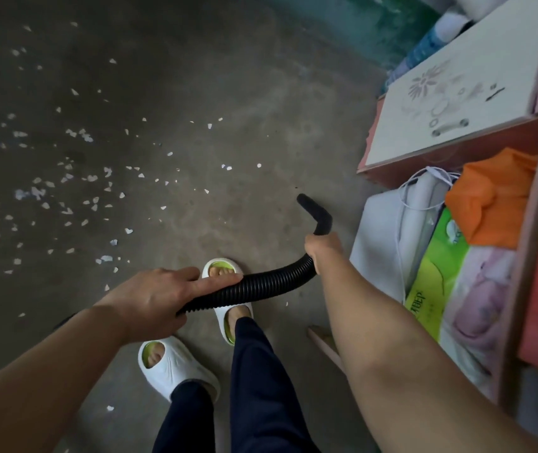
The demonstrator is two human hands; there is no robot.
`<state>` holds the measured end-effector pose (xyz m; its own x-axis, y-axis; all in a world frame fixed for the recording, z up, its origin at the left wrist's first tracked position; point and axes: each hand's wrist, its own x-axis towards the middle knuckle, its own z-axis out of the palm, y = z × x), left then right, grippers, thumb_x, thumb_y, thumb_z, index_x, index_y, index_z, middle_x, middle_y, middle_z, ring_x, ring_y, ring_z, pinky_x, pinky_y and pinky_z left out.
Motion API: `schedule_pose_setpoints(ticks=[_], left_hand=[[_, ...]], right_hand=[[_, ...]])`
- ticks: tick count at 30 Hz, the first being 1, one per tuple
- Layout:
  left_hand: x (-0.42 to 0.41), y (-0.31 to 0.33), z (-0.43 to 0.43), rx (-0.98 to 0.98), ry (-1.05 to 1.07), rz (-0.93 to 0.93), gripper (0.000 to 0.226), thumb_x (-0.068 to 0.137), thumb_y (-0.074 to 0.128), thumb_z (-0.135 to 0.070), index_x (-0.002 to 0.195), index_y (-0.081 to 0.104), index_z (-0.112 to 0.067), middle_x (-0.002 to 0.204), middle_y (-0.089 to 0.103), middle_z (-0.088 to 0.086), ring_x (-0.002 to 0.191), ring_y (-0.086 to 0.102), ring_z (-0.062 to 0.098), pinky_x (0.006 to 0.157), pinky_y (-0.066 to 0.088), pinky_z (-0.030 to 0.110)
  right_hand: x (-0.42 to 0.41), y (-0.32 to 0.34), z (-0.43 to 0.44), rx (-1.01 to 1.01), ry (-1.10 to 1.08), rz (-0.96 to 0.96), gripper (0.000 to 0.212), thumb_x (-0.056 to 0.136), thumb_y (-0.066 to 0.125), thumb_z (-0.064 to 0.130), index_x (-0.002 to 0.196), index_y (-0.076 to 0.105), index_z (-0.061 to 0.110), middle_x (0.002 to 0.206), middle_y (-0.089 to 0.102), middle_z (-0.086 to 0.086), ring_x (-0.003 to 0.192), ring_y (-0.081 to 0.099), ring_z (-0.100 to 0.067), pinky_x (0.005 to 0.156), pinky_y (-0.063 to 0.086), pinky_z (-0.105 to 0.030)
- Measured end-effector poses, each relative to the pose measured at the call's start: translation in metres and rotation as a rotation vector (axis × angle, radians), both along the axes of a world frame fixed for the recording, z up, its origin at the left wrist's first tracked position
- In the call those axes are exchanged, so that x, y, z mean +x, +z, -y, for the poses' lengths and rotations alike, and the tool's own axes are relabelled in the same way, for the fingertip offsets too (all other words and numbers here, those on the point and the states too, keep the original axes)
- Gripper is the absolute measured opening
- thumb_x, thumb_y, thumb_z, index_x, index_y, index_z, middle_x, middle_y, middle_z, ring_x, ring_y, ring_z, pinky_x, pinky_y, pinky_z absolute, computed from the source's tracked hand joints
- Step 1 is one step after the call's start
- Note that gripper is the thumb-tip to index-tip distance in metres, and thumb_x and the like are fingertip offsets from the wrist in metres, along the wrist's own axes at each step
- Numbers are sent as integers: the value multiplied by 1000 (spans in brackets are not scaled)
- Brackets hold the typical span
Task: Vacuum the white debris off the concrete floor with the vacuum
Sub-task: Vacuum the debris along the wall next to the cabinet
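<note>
Gripping with both hands: the left hand (153, 302) curls round the black ribbed plastic vacuum hose (261, 286) low on its run, forefinger laid straight along the ribs, while the right hand (321, 250) is fisted round the same hose just behind the black bent nozzle (315, 210). Judgement: the right steers the tip and the left takes up slack, so the hose does not drag across the forward white slide sandal (228, 302) it passes over. The vacuum body is out of view. The nozzle tip points forward and left and looks raised off the grey concrete floor (228, 109), though its height cannot be told. The white paper-like flakes of debris (64, 178) lie scattered over the left half of the floor, densest toward its left edge, thinning toward the middle, with a few strays near the feet. The tip sits over a bare patch, well apart from the dense scatter, so suction has not yet begun there. On the right, a pink-framed shelf unit (522, 256) with a white door panel (457, 103), an orange cloth (490, 197) and a green packet (437, 273) stands just beside the right forearm. Open room lies leftward and forward; a rightward swing risks striking the shelf edge.
</note>
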<state>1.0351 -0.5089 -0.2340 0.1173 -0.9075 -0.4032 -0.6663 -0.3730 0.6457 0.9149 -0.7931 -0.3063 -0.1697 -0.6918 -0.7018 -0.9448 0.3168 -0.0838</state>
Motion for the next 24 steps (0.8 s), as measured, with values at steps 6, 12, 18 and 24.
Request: schedule_pose_setpoints(ticks=[6,12,18,24], left_hand=[[-3,-2,-7,45,22,-9,107,74,53,-15,130,-19,-70,88,47,-13,72,57,16,65,48,30],[2,-5,-14,62,65,14,108,74,54,-15,128,-22,-70,91,48,-14,73,58,15,64,44,24],[6,-8,-20,62,153,-16,110,72,55,-14,127,-21,-72,94,52,-13,73,60,17,61,42,23],[20,-14,4,11,226,-8,109,74,54,-14,127,-23,-71,96,51,-11,76,58,18,66,47,28]], right_hand=[[9,-9,-1,-6,115,84,54,90,56,24,141,40,14,125,58,-11,108,60,-30,83,48,-34],[39,-20,-2,-37,273,137,47,90,55,23,135,46,13,125,60,-11,110,61,-31,89,49,-33],[67,-26,-1,-19,356,121,51,89,54,23,138,44,17,124,60,-9,107,62,-29,79,46,-29],[102,-24,29,-72,321,107,53,89,55,19,140,42,16,123,60,-8,105,62,-29,74,46,-30]])
